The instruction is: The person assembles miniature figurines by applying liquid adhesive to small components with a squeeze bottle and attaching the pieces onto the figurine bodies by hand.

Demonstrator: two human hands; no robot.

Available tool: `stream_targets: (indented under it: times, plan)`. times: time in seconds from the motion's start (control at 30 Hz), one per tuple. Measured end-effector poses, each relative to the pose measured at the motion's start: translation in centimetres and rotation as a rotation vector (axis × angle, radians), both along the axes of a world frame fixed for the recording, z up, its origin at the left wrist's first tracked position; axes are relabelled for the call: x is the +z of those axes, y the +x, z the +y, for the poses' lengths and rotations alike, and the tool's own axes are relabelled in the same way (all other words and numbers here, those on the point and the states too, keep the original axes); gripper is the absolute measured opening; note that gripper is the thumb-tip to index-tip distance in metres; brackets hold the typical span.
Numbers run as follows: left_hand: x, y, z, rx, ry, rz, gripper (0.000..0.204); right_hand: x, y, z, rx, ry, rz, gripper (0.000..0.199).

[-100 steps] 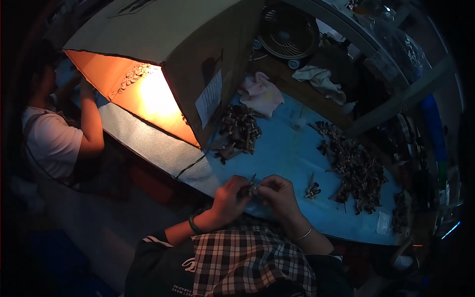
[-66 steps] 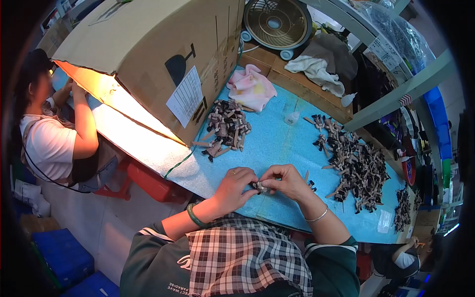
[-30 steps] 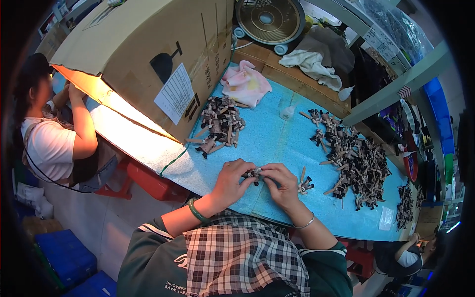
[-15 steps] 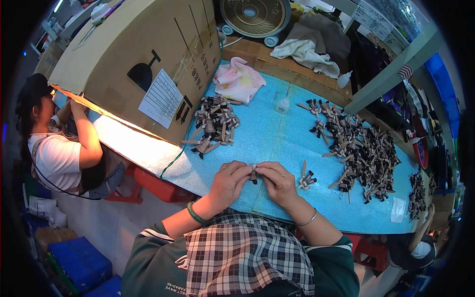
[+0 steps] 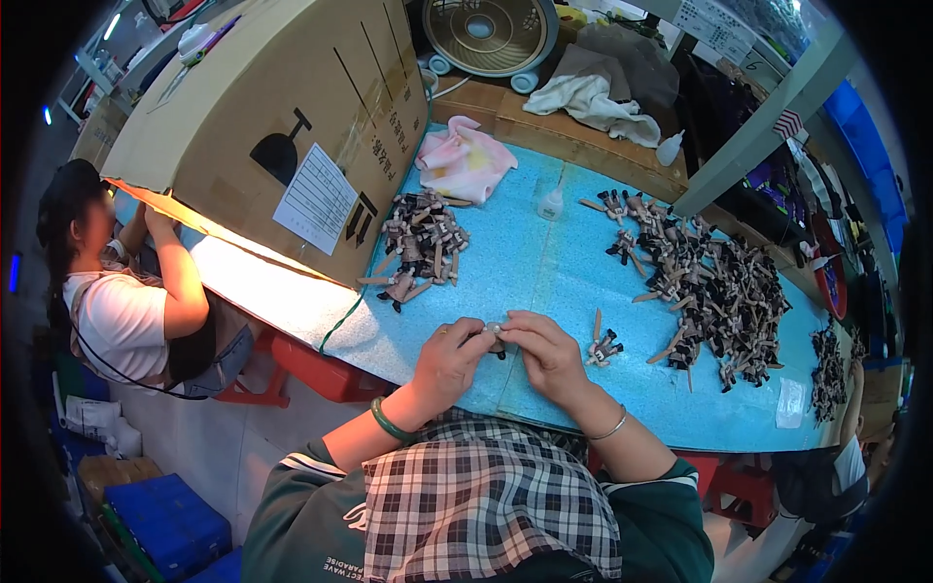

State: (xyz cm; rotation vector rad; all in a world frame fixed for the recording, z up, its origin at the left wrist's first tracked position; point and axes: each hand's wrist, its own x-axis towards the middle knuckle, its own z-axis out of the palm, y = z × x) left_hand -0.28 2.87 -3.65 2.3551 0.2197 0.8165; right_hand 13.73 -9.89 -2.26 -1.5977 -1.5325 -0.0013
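My left hand (image 5: 447, 364) and my right hand (image 5: 552, 360) meet near the table's front edge, thumbs and fingers pinched on one small figurine (image 5: 497, 342). A pale round top and a bit of dark lower part show between the fingertips; the rest is hidden. Just right of my right hand lies a loose figurine (image 5: 604, 348) with a brown stick-like piece. A large pile of similar figurines (image 5: 719, 301), dark and tan, spreads at the right. A smaller pile (image 5: 425, 238) lies ahead, beside the cardboard box.
A big cardboard box (image 5: 262, 117) walls off the left. A white dropper bottle (image 5: 551, 202) and a pink cloth (image 5: 465, 163) lie on the blue table (image 5: 525, 262). A fan (image 5: 486, 34) stands behind, a grey post (image 5: 768, 117) at right. Co-workers (image 5: 126, 301) sit on both sides.
My hands stay together on the figurine, with the fingers shifting slightly and covering more of it. The whole view has tilted a little. The person at right has lowered an arm.
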Motion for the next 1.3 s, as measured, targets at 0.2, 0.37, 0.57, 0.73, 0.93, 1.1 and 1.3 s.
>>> stream_targets:
  times: [0.2,0.37,0.57,0.73,0.93,1.1,1.3]
  plan:
    - [0.2,0.0,-0.1,0.013,-0.009,-0.026,0.023,0.3,0.2,-0.2,-0.128,-0.005,0.102,0.042]
    - [-0.3,-0.3,-0.1,0.013,0.034,-0.022,0.024,0.4,-1.4,-0.3,-0.126,-0.035,-0.219,0.042]
    - [-0.2,-0.5,-0.5,0.024,0.038,-0.049,0.022,-0.6,-0.1,-0.3,-0.074,-0.041,0.125,0.041]
    - [-0.5,-0.5,-0.4,0.039,0.038,-0.068,0.021,0.6,-2.0,-0.4,-0.154,-0.175,-0.304,0.046]
    - [-0.5,-0.7,-0.6,0.038,0.019,-0.062,0.025,0.7,-2.7,-0.5,-0.158,-0.278,-0.544,0.047]
    - [0.5,-0.5,-0.9,0.094,0.065,-0.024,0.037,0.5,-2.5,-0.5,-0.156,-0.295,-0.561,0.046]
    - [0.3,-0.7,-1.1,0.133,0.002,-0.048,0.038,0.0,-3.2,-0.2,-0.23,-0.257,-0.585,0.042]
